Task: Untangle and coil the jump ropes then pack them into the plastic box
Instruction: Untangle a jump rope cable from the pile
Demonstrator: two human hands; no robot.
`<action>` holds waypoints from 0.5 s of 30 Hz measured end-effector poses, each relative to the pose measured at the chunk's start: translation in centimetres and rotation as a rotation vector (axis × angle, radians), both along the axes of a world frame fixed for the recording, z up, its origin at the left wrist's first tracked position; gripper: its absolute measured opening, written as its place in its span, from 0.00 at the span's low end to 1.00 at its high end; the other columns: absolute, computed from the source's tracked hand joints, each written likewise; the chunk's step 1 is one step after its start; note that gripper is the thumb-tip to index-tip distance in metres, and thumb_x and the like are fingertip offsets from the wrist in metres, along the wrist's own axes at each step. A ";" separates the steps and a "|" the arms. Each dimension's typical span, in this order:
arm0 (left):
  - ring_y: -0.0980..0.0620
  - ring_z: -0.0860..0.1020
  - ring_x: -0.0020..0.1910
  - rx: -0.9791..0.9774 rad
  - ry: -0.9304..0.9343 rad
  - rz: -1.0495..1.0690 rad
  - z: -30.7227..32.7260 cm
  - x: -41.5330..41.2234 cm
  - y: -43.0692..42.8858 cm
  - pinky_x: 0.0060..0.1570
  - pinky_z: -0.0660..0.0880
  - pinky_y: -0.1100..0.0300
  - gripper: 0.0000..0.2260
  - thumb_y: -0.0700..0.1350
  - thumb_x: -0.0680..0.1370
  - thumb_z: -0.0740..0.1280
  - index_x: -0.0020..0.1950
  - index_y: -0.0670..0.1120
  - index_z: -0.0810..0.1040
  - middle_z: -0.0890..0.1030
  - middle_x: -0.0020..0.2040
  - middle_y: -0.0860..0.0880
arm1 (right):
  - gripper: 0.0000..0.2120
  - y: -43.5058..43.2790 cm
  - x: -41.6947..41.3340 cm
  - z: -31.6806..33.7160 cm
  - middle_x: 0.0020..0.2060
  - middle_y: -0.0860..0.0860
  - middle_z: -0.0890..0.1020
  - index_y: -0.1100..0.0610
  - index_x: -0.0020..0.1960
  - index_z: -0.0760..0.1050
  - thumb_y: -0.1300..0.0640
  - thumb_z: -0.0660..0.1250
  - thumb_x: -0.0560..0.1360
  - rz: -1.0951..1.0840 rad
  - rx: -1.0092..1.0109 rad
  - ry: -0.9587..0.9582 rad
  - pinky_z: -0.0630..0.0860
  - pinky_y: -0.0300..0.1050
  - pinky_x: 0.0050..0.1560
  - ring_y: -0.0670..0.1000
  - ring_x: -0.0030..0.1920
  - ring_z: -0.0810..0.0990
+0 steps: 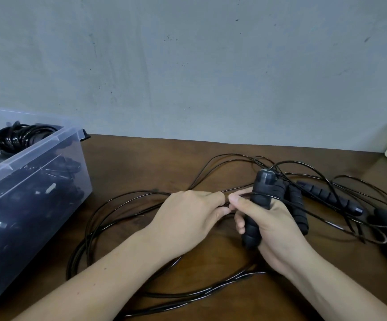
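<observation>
Brown surface (pixel 123 163) under me: my right hand (pixel 269 230) grips two black handles (pixel 260 205), my left hand (pixel 188 216) pinches the tangled cord (pixel 109 200), plastic box (pixel 33 181) far left.

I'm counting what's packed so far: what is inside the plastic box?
The plastic box holds coiled black jump ropes; one bundle shows above the rim. Lower ones blur behind the frosted wall, so their number cannot be told.
</observation>
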State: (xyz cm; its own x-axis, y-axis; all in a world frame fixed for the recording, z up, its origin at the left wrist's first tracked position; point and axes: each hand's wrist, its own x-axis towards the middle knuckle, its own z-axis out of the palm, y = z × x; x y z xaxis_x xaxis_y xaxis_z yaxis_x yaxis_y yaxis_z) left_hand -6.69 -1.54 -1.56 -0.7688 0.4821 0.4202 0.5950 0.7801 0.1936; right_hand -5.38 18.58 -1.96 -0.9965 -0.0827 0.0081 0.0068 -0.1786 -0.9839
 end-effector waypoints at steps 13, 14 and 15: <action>0.55 0.75 0.36 0.085 0.008 0.121 1.5 -1.7 -3.1 0.35 0.74 0.57 0.15 0.63 0.84 0.58 0.49 0.56 0.77 0.77 0.35 0.56 | 0.06 4.2 -1.8 3.3 0.37 0.51 0.77 0.59 0.50 0.78 0.57 0.73 0.78 -0.100 -0.362 -0.013 0.70 0.37 0.31 0.46 0.33 0.71; 0.55 0.75 0.36 0.099 0.000 0.132 1.6 -1.9 -3.4 0.34 0.74 0.57 0.14 0.62 0.84 0.59 0.49 0.56 0.77 0.77 0.35 0.56 | 0.06 4.4 -2.0 3.4 0.37 0.50 0.78 0.58 0.50 0.79 0.56 0.73 0.79 -0.112 -0.358 -0.018 0.71 0.36 0.31 0.46 0.33 0.71; 0.55 0.75 0.35 0.106 0.002 0.142 1.6 -2.0 -3.5 0.34 0.73 0.57 0.13 0.61 0.85 0.59 0.49 0.55 0.77 0.77 0.35 0.56 | 0.06 4.3 -1.9 3.4 0.38 0.51 0.79 0.57 0.51 0.79 0.55 0.73 0.79 -0.115 -0.338 -0.019 0.71 0.36 0.31 0.46 0.34 0.72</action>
State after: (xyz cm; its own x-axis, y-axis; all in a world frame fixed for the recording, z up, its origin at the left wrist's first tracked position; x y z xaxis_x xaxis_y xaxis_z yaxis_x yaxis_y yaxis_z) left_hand -8.65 -5.02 0.06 -0.8251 0.3219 0.4643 0.4809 0.8315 0.2780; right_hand -7.31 22.91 1.45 -0.9994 0.0342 -0.0024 -0.0149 -0.4948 -0.8689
